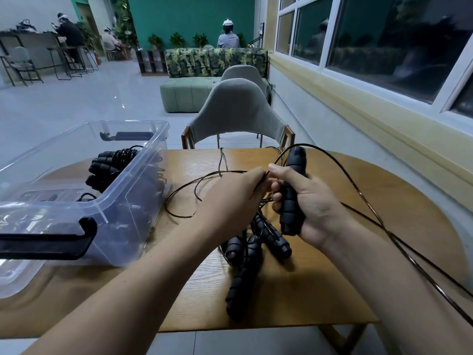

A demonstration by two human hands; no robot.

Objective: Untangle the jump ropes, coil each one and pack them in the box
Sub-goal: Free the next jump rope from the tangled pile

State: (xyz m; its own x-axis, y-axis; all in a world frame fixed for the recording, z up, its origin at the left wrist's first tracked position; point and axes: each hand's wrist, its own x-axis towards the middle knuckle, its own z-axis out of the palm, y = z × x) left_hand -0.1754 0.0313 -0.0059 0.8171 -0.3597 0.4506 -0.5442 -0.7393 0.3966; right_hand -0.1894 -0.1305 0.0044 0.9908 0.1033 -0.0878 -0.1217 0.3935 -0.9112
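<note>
The fingers [277,187] of the right hand [311,201] are curled round a black foam handle [294,193], which stands nearly upright in the fist, well to the right of the box; the thumb lies across towards the other hand. The left hand [234,193], nearer the box, has its fingers bent inward and appears to pinch the thin black cord [385,228] just where it leaves the handle, though the fingertips themselves are turned away from view.

From that pinch the cord runs out in loose loops; one sweeps towards the box and lies on the table [332,278] just beside its wall, and two strands run away from the box, off the table's edge on the person's right. Below the hands, on the side away from the box, three loose handles [244,283] lie in a heap with cord wound among them.

The clear box [163,129] stands open, its black latch towards the person; inside it lie coiled ropes [112,162], handles bunched together, so part of the packing looks done. What remains, by this view: freeing the held rope from the heap, coiling it, then doing the same for whatever the other handles belong to; how many ropes that is cannot be told. Beyond the box stands a grey chair [238,108].
</note>
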